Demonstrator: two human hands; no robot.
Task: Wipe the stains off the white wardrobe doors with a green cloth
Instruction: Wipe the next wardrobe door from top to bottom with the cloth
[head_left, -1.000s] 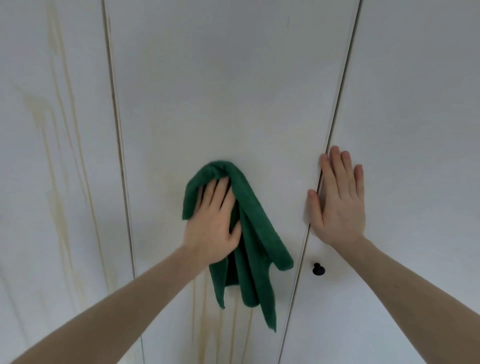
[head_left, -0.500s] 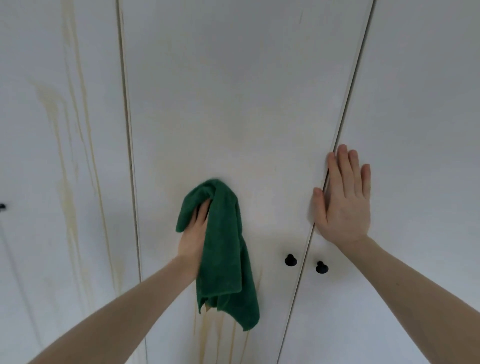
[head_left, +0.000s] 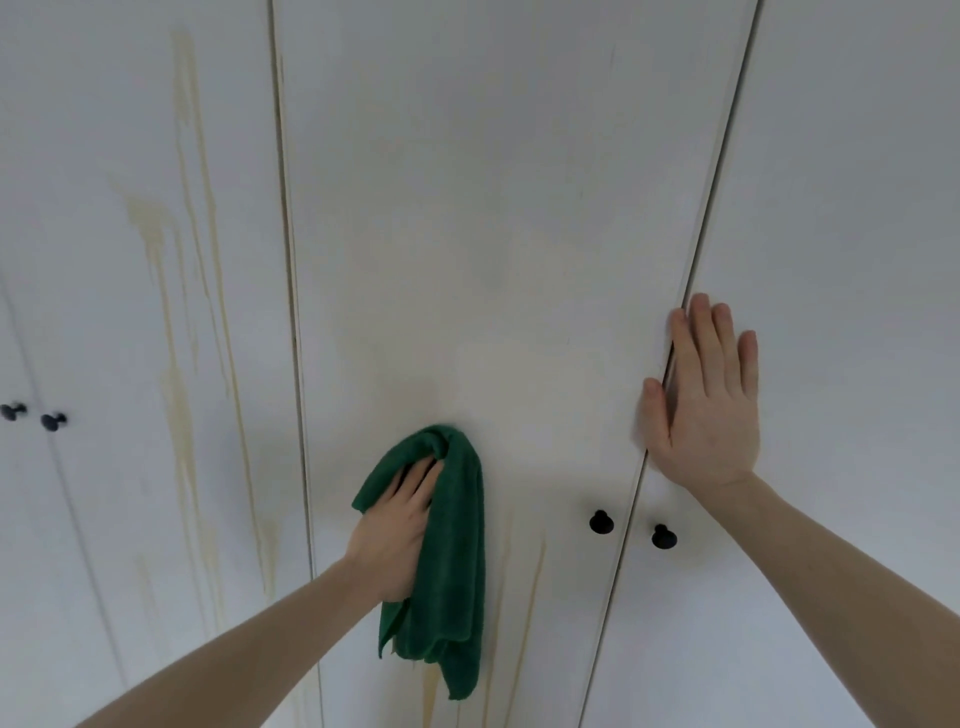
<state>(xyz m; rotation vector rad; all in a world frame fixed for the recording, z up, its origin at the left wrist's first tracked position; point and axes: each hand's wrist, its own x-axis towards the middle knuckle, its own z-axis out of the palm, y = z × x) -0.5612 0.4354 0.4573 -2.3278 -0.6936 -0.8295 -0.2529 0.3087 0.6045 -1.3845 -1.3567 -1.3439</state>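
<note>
The white wardrobe's middle door (head_left: 493, 208) fills the view. My left hand (head_left: 395, 530) holds the green cloth (head_left: 452, 571) against its lower part; my fingertips are tucked under the cloth's top fold and the rest hangs down past my wrist. Thin yellowish streaks (head_left: 530, 597) run down the door just right of and below the cloth. My right hand (head_left: 701, 405) lies flat with straight fingers across the seam between the middle door and the right door (head_left: 857, 260).
The left door (head_left: 104, 234) carries long yellow-brown drip stains (head_left: 176, 389). Two black knobs (head_left: 601, 521) (head_left: 663, 537) sit either side of the right seam, under my right hand. Two more black knobs (head_left: 52, 421) show at the far left.
My left hand has slid the cloth down the middle door and turned more edge-on, the cloth bunching round it. My right hand stays pressed on the seam. The knobs have come into view.
</note>
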